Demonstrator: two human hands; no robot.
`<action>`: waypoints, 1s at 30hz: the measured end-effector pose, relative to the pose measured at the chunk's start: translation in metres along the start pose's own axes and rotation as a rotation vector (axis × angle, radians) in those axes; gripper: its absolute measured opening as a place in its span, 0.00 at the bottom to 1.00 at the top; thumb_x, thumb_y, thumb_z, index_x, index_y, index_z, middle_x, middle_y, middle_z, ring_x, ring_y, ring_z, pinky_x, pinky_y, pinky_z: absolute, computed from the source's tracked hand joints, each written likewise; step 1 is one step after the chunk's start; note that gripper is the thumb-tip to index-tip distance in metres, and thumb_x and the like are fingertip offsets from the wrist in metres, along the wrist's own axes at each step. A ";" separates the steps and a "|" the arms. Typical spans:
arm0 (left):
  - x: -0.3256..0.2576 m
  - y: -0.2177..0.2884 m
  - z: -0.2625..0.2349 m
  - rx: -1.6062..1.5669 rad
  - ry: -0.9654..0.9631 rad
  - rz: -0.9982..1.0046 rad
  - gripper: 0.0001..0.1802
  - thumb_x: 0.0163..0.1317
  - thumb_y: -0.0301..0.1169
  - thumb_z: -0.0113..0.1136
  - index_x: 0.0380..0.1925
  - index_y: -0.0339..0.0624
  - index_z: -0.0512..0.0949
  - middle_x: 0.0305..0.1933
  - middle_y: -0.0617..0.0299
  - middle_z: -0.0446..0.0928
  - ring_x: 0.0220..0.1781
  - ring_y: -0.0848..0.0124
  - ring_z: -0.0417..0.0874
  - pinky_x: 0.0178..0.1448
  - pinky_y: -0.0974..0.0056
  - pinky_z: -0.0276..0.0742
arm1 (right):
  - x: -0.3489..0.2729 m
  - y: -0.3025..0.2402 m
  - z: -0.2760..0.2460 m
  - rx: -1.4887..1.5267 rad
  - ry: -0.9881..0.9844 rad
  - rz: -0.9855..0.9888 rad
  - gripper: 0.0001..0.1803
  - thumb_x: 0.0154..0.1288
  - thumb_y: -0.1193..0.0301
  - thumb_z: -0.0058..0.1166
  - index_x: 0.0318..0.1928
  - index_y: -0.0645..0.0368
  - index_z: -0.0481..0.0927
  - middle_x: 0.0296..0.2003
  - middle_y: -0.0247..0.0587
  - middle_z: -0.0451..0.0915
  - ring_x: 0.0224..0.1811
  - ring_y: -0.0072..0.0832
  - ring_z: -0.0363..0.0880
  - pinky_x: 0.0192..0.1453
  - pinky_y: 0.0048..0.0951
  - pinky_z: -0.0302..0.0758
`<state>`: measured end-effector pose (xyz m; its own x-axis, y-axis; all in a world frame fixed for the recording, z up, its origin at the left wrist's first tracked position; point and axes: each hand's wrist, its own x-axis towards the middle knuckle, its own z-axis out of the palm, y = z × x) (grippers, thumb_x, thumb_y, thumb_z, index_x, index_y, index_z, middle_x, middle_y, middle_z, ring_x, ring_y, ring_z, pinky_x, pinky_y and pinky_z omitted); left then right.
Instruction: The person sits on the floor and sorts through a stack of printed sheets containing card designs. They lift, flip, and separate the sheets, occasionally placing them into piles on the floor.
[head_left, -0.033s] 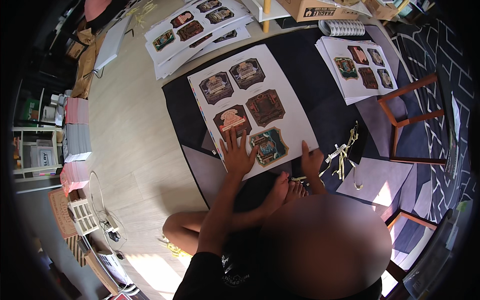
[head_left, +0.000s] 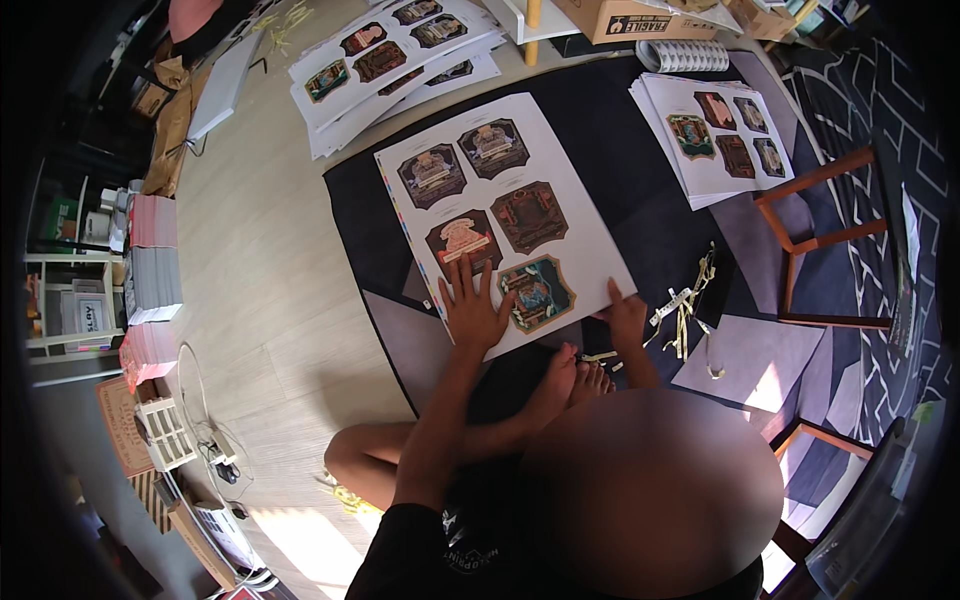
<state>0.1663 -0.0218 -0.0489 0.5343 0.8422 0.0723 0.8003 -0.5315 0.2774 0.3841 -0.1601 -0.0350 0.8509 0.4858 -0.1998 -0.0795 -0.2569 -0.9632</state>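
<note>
A large white sheet of printed labels (head_left: pixel 585 235) lies before me on a dark rug. It bears several ornate framed designs in purple, red, brown and teal, with a colour strip along its left edge. My left hand (head_left: pixel 474 308) rests flat on the sheet's near left part, fingers spread between the red and teal designs. At the near right corner, my right hand (head_left: pixel 625 312) pinches the sheet's edge, its thumb on top; the fingers below are partly hidden. Whether more sheets lie beneath cannot be made out.
Printed sheets are piled at the far left (head_left: pixel 330 125) and far right (head_left: pixel 690 180). Yellowish strips (head_left: pixel 684 325) lie tangled beside my right hand. A wooden frame (head_left: pixel 790 240) stands to the right. Stacked paper (head_left: pixel 153 270) lines the left; a cardboard box (head_left: pixel 640 25) sits at the back.
The sheet's far edge has come slightly nearer to me. My right hand has shifted a little at the corner, with its fingers now bent at the edge. The left hand stays put.
</note>
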 end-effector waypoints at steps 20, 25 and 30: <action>-0.006 -0.009 0.000 0.009 0.034 0.007 0.40 0.68 0.60 0.51 0.72 0.47 0.65 0.80 0.44 0.48 0.83 0.48 0.40 0.80 0.38 0.30 | 0.015 0.034 -0.012 0.294 -0.206 0.162 0.21 0.72 0.63 0.58 0.55 0.68 0.76 0.44 0.39 0.83 0.44 0.30 0.85 0.46 0.34 0.84; -0.007 -0.013 -0.001 -0.002 0.015 -0.009 0.40 0.68 0.60 0.50 0.72 0.47 0.65 0.80 0.44 0.48 0.83 0.49 0.40 0.80 0.38 0.30 | 0.004 0.004 0.015 0.995 -0.141 0.451 0.21 0.75 0.63 0.54 0.54 0.71 0.77 0.46 0.43 0.85 0.44 0.38 0.86 0.52 0.33 0.82; -0.006 -0.011 -0.002 -0.005 0.017 0.005 0.40 0.68 0.60 0.51 0.71 0.46 0.65 0.80 0.44 0.48 0.83 0.49 0.40 0.80 0.38 0.30 | 0.006 0.021 0.015 0.091 -0.009 -0.043 0.16 0.77 0.68 0.49 0.50 0.70 0.79 0.37 0.45 0.86 0.40 0.36 0.87 0.42 0.35 0.81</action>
<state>0.1542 -0.0207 -0.0503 0.5335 0.8410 0.0900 0.7963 -0.5353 0.2817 0.3795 -0.1499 -0.0592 0.8500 0.5023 -0.1590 -0.0903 -0.1585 -0.9832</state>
